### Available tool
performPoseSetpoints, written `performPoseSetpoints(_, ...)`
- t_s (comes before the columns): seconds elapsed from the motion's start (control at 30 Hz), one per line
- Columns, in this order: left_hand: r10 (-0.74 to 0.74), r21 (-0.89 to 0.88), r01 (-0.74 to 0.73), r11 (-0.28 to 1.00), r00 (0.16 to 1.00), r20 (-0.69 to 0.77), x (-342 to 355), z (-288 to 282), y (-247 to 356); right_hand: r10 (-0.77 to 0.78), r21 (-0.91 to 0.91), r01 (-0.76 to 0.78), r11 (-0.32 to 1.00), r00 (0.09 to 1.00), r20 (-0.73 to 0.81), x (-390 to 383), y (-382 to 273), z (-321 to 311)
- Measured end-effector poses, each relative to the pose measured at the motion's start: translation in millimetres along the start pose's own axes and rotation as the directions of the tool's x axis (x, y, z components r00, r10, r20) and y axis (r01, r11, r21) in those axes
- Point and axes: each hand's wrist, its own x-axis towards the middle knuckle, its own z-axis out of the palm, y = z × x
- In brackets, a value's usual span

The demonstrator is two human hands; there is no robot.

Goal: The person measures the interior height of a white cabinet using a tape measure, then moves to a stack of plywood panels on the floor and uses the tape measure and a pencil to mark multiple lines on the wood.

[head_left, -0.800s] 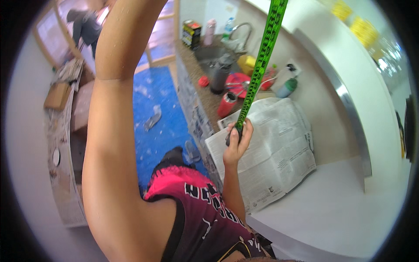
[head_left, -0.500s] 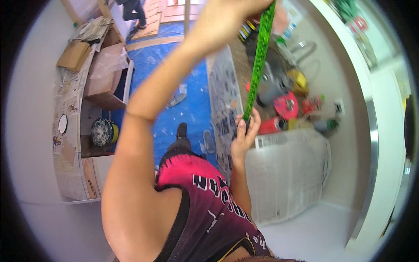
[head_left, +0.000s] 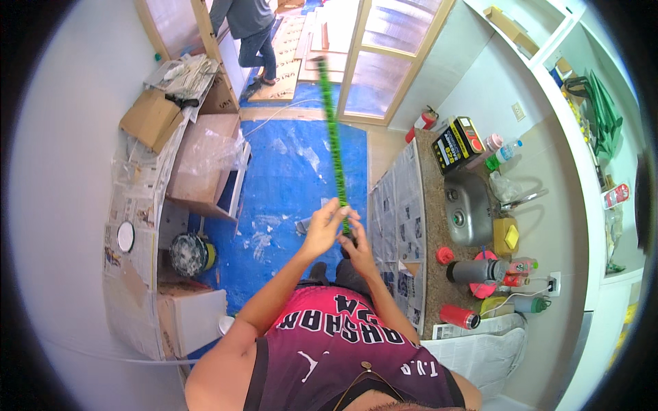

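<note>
A bright green tape measure blade (head_left: 332, 140) stretches up and away from my hands, its far end loose near the doorway. My left hand (head_left: 321, 229) is closed, thumb and fingers pinching the blade near its lower end. Just beside it, my right hand (head_left: 359, 252) wraps around the dark tape measure case (head_left: 348, 240), most of which the fingers hide. Both hands are in front of my body, above the blue floor sheet (head_left: 274, 178).
On the right, a counter holds a sink (head_left: 469, 219), a black box (head_left: 458, 145), a grey tumbler (head_left: 473, 271) and a red flask (head_left: 459, 316). Paper-covered shelving with a cardboard box (head_left: 152, 118) and a bucket (head_left: 192, 253) lines the left. A person (head_left: 253, 34) stands beyond the doorway.
My left hand has come down from high up, near the blade's far end, to beside my right hand. The blade now points toward the doorway. My view has shifted, showing more counter.
</note>
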Motion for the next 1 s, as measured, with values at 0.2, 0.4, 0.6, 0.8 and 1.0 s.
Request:
performPoseSetpoints(0.2, 0.045, -0.097, -0.077, 0.992, 0.955, -0.295, 60.8, -59.8, -12.2, 0.032, -0.105, -0.002, 0.994, 0.960, 0.279, 119.2, -9.0, 19.3)
performPoseSetpoints(0.4, 0.020, 0.012, -0.016, 1.000, 0.913, -0.408, 190.7, -106.7, -40.8, -0.086, -0.031, 0.110, 0.993, 0.899, 0.429, 305.6, -2.0, 16.6)
performPoseSetpoints(0.6, 0.095, 0.101, -0.051, 0.994, 0.861, -0.499, 355.3, -146.9, -82.8, -0.053, -0.105, 0.124, 0.987, 0.858, 0.511, 492.3, -12.0, -9.0)
performPoseSetpoints(0.8, 0.089, 0.100, -0.040, 0.994, 0.826, -0.556, 490.0, -199.7, -58.3, 0.054, -0.073, -0.011, 0.997, 0.780, 0.624, 660.9, -50.5, 4.8)
performPoseSetpoints(1.0, 0.091, 0.142, 0.009, 0.990, 0.731, -0.677, 596.3, -261.6, -67.7, -0.002, -0.130, 0.138, 0.982, 0.693, 0.721, 795.6, -49.2, 37.0)
